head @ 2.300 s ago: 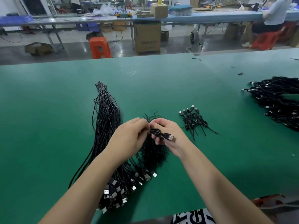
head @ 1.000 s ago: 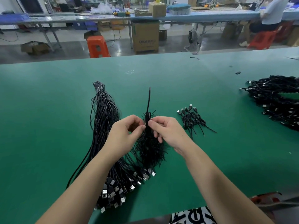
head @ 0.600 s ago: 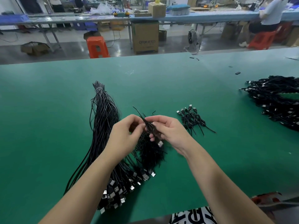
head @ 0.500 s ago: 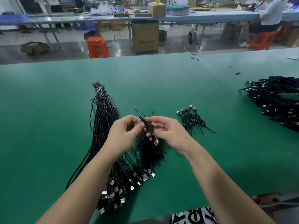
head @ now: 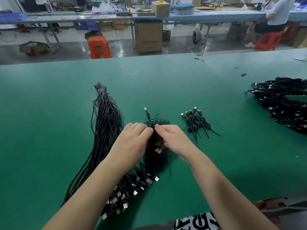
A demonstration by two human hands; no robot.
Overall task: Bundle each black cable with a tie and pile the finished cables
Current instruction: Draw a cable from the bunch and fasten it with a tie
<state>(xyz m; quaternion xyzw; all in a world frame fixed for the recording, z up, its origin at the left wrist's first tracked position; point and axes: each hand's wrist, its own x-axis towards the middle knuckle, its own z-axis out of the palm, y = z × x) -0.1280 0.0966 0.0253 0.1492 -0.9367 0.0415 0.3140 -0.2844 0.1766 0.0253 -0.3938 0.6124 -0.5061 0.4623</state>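
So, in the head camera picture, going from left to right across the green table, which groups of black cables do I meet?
Long loose cables → cable held in both hands → small row of bundled cables → big heap of cables at the right edge.

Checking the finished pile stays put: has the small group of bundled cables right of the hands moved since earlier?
No. The bundled cables lie in the same spot right of the tie pile.
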